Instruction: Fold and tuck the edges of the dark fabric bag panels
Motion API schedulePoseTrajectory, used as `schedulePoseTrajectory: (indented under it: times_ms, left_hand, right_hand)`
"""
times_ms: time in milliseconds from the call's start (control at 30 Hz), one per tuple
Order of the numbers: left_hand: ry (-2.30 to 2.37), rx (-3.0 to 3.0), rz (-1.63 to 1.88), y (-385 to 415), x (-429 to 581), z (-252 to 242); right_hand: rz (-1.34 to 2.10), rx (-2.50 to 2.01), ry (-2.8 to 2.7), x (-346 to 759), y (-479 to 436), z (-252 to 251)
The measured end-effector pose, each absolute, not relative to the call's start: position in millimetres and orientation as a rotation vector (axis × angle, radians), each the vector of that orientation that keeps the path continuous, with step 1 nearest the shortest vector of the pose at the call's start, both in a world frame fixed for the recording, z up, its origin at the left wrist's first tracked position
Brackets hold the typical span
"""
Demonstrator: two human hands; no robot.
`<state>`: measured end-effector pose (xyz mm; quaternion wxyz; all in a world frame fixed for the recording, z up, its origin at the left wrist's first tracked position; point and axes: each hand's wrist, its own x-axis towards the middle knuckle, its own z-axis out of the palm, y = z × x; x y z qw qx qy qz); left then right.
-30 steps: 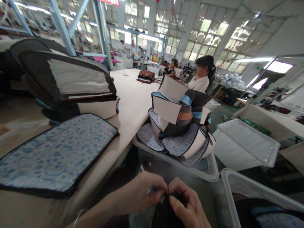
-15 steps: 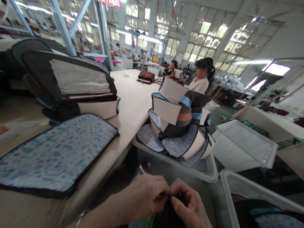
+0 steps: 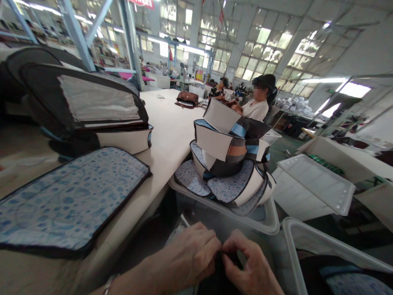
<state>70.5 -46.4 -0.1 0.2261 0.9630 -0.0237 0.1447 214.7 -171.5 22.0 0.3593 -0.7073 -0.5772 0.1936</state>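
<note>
My left hand (image 3: 196, 254), a bracelet at its wrist, is closed low in the middle of the view. Fingertips of my right hand (image 3: 247, 262) meet it in a pinch. Between and below them hangs a dark piece of material (image 3: 218, 276); its kind is hard to make out in the shadow. To the left, a blue-patterned fabric panel with dark edging (image 3: 76, 196) lies on the table. Just beyond my hands, several half-sewn bag pieces (image 3: 215, 141) in off-white, black and blue are piled on a plastic bin (image 3: 273, 223).
The long pale table (image 3: 167, 119) carries larger black bag parts (image 3: 101, 98) at left and a brown bag (image 3: 187, 99) farther back. Another bin (image 3: 290, 241) stands at right, near a translucent lid (image 3: 319, 184). A co-worker (image 3: 258, 104) is beyond the pile.
Both hands stay pinched together, with the left hand's back turned slightly more upward and its fingers more hidden. The surroundings have shifted slightly left in view.
</note>
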Motion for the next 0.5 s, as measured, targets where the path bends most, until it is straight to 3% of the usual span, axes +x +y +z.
schedulePoseTrajectory:
  times_ms: [267, 500]
  left_hand:
    - [0.118, 1.887, 0.045, -26, 66, 11]
    - [0.032, 1.761, -0.038, -14, 69, 15]
  right_hand:
    - [-0.090, -1.429, -2.033, 221, -176, 19]
    - [-0.412, -1.425, -2.152, 215, -177, 28]
